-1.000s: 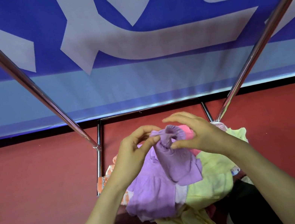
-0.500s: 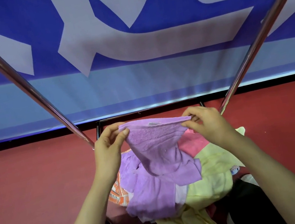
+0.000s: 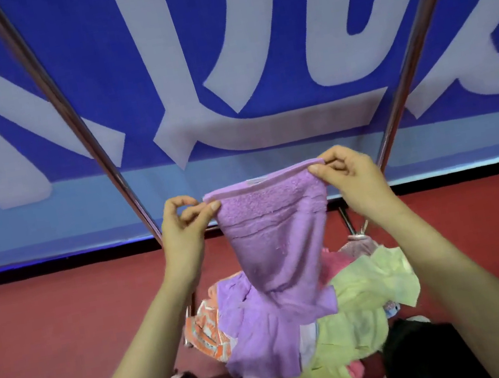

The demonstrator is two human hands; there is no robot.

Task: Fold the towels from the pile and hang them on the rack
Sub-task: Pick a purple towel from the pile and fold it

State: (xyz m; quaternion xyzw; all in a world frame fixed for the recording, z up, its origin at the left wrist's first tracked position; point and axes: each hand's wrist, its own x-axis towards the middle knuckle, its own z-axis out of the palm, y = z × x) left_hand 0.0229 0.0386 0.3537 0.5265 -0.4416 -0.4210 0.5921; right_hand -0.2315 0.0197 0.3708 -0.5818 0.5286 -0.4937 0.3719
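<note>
Far left is just red floor [image 3: 48,324], with a big blue banner [image 3: 278,17] with chunky pale lettering running across the whole back. The left rack pole [image 3: 58,99], shiny metal, slants down from the top left toward the middle. Right next to its lower end is the left hand [image 3: 182,230]. Its thumb and forefinger pinch the top left corner of the purple towel [image 3: 276,234], and the other fingers are curled in.

The towel's top hem is stretched between both hands and sits a bit higher on the right, with a small label near the middle of the hem. Below that the towel hangs down and narrows, and its lower part reaches the pile [image 3: 344,335] down low between the poles.

The pile is a proper jumble. There's an orange patterned cloth [image 3: 206,329] on the left, more purple in the middle, a pink towel [image 3: 337,261] peeking out behind, and a yellow-green towel [image 3: 375,283] on the right. Can't tell what the dark shapes at the very bottom are.

The right hand [image 3: 353,180] pinches the top right corner of the towel the same way, between thumb and fingertips. Behind it the right rack pole [image 3: 418,36] slants up toward the top right.
</note>
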